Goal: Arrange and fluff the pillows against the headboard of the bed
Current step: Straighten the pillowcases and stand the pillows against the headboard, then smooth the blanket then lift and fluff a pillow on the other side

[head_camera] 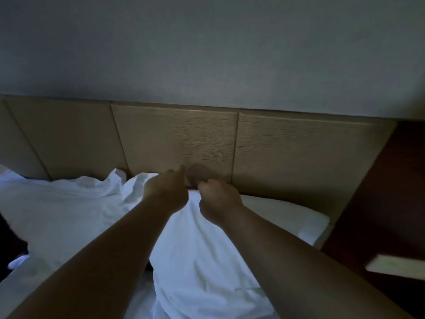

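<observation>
The left hand (167,192) and right hand (218,199) are holding the pillow (195,249) in their grip, its length pointing at 12 o'clock toward the headboard (174,134).

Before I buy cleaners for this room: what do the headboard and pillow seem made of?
Headboard: tan padded panels, probably faux leather or vinyl, given the fine horizontal grain and faint sheen; textured fabric is possible. Pillow: white woven cloth, likely cotton, matte with soft creases.
</observation>
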Demonstrator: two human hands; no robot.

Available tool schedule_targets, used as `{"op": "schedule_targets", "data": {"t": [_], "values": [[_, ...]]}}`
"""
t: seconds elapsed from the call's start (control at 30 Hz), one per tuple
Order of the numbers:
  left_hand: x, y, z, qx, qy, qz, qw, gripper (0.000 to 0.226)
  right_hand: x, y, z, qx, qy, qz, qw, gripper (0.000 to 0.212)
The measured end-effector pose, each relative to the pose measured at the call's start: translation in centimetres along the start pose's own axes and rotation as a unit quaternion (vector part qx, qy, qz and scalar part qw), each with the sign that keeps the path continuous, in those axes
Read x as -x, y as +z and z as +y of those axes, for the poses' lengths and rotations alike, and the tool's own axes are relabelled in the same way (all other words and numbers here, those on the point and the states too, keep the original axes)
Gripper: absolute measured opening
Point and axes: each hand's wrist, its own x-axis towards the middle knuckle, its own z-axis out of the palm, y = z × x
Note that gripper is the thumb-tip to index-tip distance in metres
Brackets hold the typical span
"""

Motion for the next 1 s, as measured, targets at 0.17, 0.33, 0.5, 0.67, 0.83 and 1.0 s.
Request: {"op": "schedule_targets", "data": {"t": [0.17, 0.33, 0.5, 0.67, 0.83, 1.0], "values": [[5.1, 0.5, 13.0, -0.007, 0.116, -0.107, 0.987, 0.033, 9.3, -6.3, 9.0, -0.017, 0.049, -0.070, 0.996, 0.038], [13.1, 2.0, 30.3, -0.013, 0.198, -0.148, 0.969, 0.028, 22.6, -11.2, 21.3, 0.010, 0.125, -0.077, 0.989, 0.024], [19.6, 3.0, 47.7, -0.055, 0.249, -0.224, 0.941, 0.031, 36.4, -16.8, 34.7, 0.007, 0.213, -0.124, 0.969, 0.014], [24.4, 1.0, 62.3, -0.031, 0.308, -0.238, 0.921, 0.028, 47.1, -22.1, 45.4, 0.004, 0.335, -0.104, 0.937, 0.039], [28.7, 2.7, 71.4, -0.082, 0.364, -0.260, 0.891, 0.035, 54.8, -23.9, 50.6, -0.021, 0.390, -0.086, 0.917, 0.031], [32.9, 6.8, 77.7, -0.122, 0.391, -0.308, 0.859, 0.035, 63.1, -24.9, 52.6, -0.028, 0.466, -0.093, 0.879, 0.030]]}}
